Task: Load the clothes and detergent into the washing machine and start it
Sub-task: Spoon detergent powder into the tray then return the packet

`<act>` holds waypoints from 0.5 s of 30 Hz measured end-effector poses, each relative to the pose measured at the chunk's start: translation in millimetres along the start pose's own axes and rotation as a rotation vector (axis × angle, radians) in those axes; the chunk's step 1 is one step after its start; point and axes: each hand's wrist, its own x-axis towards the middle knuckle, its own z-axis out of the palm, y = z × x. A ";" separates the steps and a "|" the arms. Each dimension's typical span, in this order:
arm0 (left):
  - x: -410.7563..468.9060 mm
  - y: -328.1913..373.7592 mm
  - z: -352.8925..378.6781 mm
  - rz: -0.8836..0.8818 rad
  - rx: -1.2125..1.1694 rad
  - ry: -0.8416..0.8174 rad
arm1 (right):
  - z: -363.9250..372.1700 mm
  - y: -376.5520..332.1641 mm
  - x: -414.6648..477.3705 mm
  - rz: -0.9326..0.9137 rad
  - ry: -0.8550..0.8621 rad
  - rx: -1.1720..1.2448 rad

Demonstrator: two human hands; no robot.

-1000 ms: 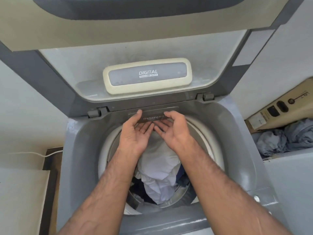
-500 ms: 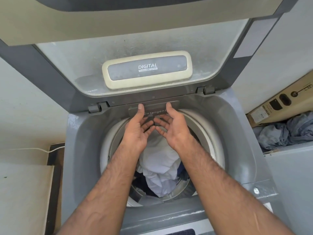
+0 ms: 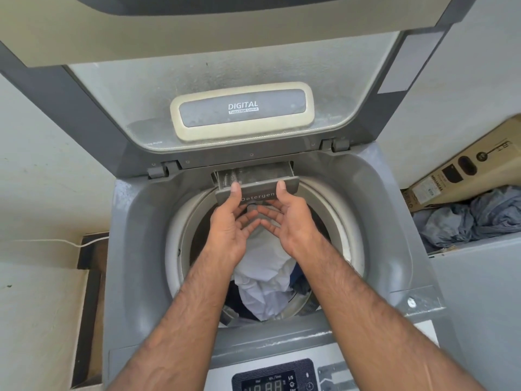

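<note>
Pinching the half-open detergent drawer (image 3: pixel 258 190) at upper centre of the frame, we are holding its front in left hand (image 3: pixel 228 230) and right hand (image 3: pixel 286 221) — thumbs on top. With clothes (image 3: pixel 262 280) lying below it, we are judging that filling it comes next — one hand freeing itself first.

Clothes (image 3: pixel 262 277) lie in the drum (image 3: pixel 175 249), detergent drawer (image 3: pixel 260 192) behind

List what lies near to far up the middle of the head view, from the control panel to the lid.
Control panel → white cloth in the drum → detergent drawer, standing open → DIGITAL label on the raised lid.
</note>
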 end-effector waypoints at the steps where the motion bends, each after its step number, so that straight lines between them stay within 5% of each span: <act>1: -3.1 -3.2 -1.2 -0.002 0.002 -0.001 | -2.6 1.4 -2.4 0.000 -0.002 -0.008; 15: -17.0 -7.8 -5.8 -0.004 0.060 0.022 | -10.0 18.4 -16.5 -0.016 0.001 -0.012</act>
